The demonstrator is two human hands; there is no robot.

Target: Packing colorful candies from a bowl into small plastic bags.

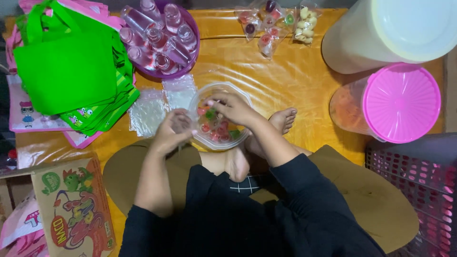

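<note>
A clear plastic bowl (240, 96) of small coloured jelly cups (215, 132) rests in front of my crossed legs. My right hand (233, 108) reaches into the bowl with fingers curled over the cups; whether it grips one is hidden. My left hand (172, 131) sits at the bowl's left rim, closed around a small clear plastic bag (181, 123). Both forearms wear dark sleeves pushed up.
Clear bags (148, 112) lie left of the bowl. Green tote bags (66, 66) are stacked far left, a purple bowl of small bottles (159, 38) behind. Packed snack bags (276, 24) lie at the top. Large lidded containers (400, 102) and a pink basket (414, 181) stand right; a cardboard box (74, 209) lower left.
</note>
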